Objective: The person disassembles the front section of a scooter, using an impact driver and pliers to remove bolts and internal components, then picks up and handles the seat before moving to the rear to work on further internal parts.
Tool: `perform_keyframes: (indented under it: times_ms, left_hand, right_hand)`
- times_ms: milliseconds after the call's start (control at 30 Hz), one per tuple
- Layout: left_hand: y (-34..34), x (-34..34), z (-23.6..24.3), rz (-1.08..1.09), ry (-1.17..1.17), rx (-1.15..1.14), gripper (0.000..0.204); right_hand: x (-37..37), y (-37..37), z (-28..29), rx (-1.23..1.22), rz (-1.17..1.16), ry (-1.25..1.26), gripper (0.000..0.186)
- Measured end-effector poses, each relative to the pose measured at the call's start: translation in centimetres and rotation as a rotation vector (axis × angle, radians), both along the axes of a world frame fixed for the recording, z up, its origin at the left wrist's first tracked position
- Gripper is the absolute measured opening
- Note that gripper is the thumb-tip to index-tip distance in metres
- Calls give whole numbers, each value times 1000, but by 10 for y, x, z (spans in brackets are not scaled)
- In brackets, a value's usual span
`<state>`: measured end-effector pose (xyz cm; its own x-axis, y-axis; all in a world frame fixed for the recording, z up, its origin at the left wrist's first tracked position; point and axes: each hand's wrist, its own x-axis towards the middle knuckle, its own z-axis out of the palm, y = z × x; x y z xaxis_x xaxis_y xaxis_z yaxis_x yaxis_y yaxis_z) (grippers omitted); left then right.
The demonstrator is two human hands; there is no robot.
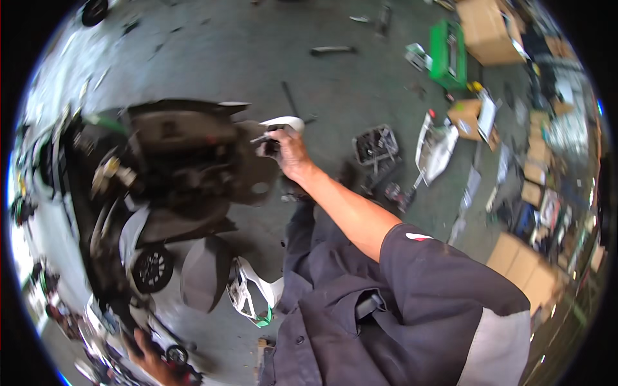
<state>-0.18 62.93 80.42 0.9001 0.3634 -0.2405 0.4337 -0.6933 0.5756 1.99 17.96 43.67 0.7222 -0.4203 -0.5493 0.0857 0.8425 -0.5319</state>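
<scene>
My right hand grips a small dark object with a metal piece beside the partly stripped dark scooter, whose inner parts and loose-looking panels show. A white body part lies just beyond my fingers. My left hand is at the lower left by the scooter's dark front end, blurred, so its grip is unclear. Below the scooter are a dark seat-like panel, a wheel and a white and green fairing.
A metal tray of small parts, a white panel, a green toolbox and cardboard boxes lie to my right. Long tools are on the floor ahead. More vehicles stand at the lower left.
</scene>
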Motion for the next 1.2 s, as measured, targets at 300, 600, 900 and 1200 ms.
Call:
perform_keyframes:
  times_ms: [300, 600, 900, 1200]
  left_hand:
    - [-89, 48, -68, -183, 176, 234, 50]
    - [-268, 58, -174, -327, 207, 419, 48]
    - [-469, 58, -244, -769, -93, 296, 47]
    - [-679, -154, -729, -1411, 1009, -16, 56]
  right_hand:
    - [-309, -198, -169, 120, -406, 708, 17]
    - [-406, -236, -301, 231, -380, 843, 13]
    - [-443, -277, -323, 161, -362, 799, 12]
    - [-431, -230, -270, 42, -583, 645, 24]
